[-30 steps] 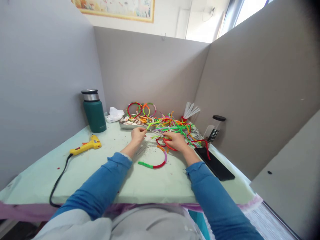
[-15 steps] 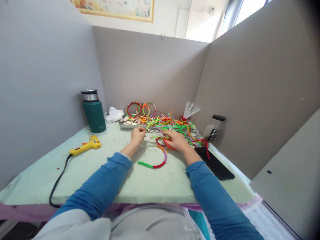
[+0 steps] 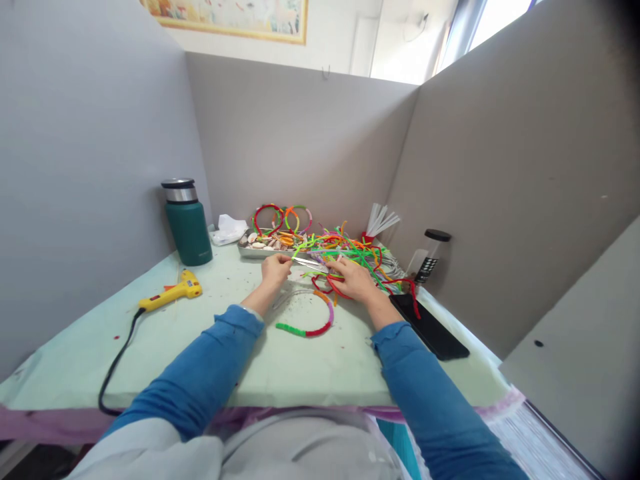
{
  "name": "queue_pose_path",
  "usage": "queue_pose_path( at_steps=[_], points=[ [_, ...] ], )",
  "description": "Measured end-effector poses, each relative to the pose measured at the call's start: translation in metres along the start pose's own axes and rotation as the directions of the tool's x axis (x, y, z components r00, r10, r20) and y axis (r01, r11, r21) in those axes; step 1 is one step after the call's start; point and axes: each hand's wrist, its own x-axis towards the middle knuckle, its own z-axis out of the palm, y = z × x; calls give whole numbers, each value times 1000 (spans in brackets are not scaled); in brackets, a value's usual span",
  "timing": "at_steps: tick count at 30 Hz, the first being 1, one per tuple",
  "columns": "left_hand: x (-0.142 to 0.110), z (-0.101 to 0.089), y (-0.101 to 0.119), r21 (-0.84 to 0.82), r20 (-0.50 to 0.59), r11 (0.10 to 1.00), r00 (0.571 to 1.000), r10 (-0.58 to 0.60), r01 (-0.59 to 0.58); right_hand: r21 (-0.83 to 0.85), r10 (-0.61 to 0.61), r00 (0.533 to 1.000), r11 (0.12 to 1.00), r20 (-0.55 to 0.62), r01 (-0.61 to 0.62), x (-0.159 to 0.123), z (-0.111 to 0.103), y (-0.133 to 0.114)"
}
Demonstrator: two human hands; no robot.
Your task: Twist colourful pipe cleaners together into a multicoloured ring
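Scissors gripped in the right hand point left, at far centre, where the left hand pinches a yellow-green strand; from here I'd hold it taut and snip clear of that pinch.

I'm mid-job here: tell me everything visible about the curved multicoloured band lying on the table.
The curved band looks fuzzy, like pipe cleaner, in blocks of green, dark red, purple and orange, running from its near left end round to its far end. It lies on the pale green cloth, bowed into an open arc with its gap towards the left. Thin grey strands show near the orange end; whether they join it is unclear. Neither the left hand nor the right hand touches it.
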Motion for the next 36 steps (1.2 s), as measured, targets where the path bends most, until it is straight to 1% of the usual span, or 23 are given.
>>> queue_pose_path(
  at_steps=[4, 8, 14, 21, 26, 31, 36],
  points=[
    [2, 1, -2, -3, 6, 1000, 1000, -10, 10, -3, 2, 1000, 1000, -6, -3, 1, -1, -1],
    [3, 2, -4, 20, -3, 1000, 1000, 8, -8, -3, 16, 1000, 1000, -9, -16, 1, 0, 0],
    [3, 1, -4, 29, 1, 1000, 1000, 10, -10, -8, 31, 999, 999, 15, -31, 1, 4, 3],
    [3, 1, -3, 111, -22, 993, 999, 37, -34, -48, 22, 1000, 999, -5, -22, 0, 2, -1],
    [4, 1, -4, 128, -27, 991, 999, 44, -40, -57, 26, 1000, 998, 11, -25, 0, 0, -3],
    [6, 2, -7, 127, -24, 991, 998, 55, -51, -26, 27, 1000, 999, 8, -26, 1, 1, -3],
    [5, 2, -5, 106, -19, 993, 998, 52, -50, 37, 65, 998, 997, 3, -65, 2, 4, -3]
  ],
)
